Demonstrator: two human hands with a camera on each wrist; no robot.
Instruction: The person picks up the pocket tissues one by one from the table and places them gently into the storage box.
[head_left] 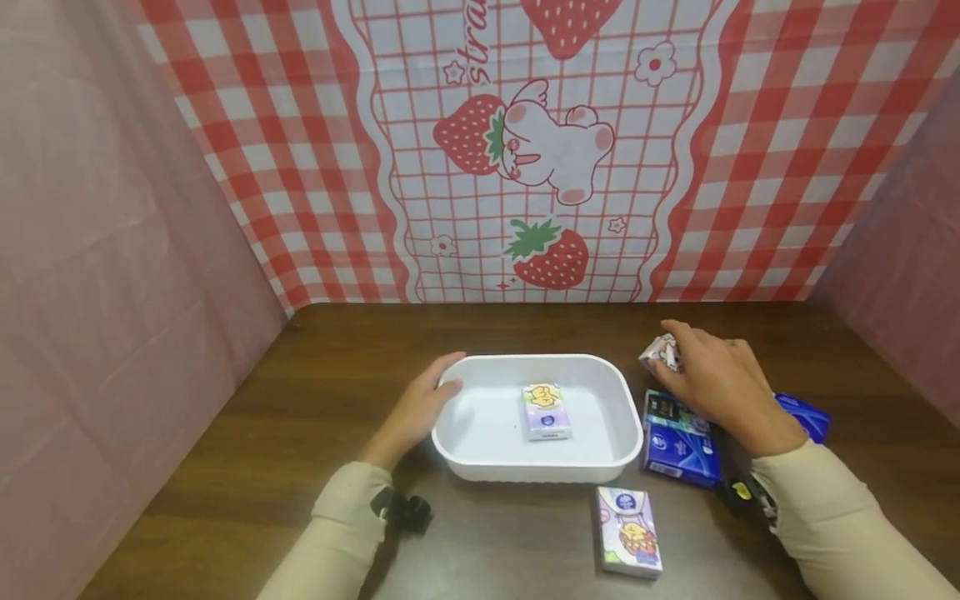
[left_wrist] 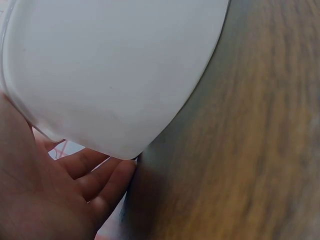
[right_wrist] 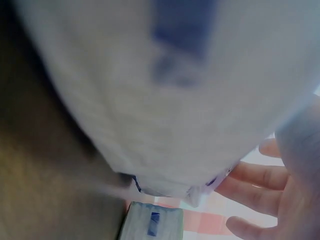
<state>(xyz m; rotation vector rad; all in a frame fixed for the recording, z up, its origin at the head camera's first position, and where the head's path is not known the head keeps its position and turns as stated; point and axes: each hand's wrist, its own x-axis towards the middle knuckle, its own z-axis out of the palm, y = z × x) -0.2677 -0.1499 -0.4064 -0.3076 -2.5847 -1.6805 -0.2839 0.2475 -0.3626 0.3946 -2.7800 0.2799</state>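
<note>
A white plastic tub (head_left: pixel 480 421) stands on the table in the head view. My left hand (head_left: pixel 416 412) grips its left end, thumb over the rim and fingers under the outer wall, as the left wrist view shows. Inside the tub lies a small pocket tissue pack (head_left: pixel 546 412) with a yellow cartoon figure. To the right of the tub, my right hand (head_left: pixel 716 375) pinches another cartoon tissue pack (head_left: pixel 660 353) between thumb and fingers, above the far side of a blue tissue pack (head_left: pixel 678 454). A large blurred pack (right_wrist: pixel 165 115) fills much of the right wrist view.
A purple cartoon tissue pack (head_left: pixel 628 533) lies in front of the tub's right end. Another blue pack (head_left: pixel 813 417) shows partly behind my right wrist. A red checked strawberry cloth (head_left: pixel 555 150) hangs along the table's back edge, with pink curtains (head_left: pixel 127 250) at both sides.
</note>
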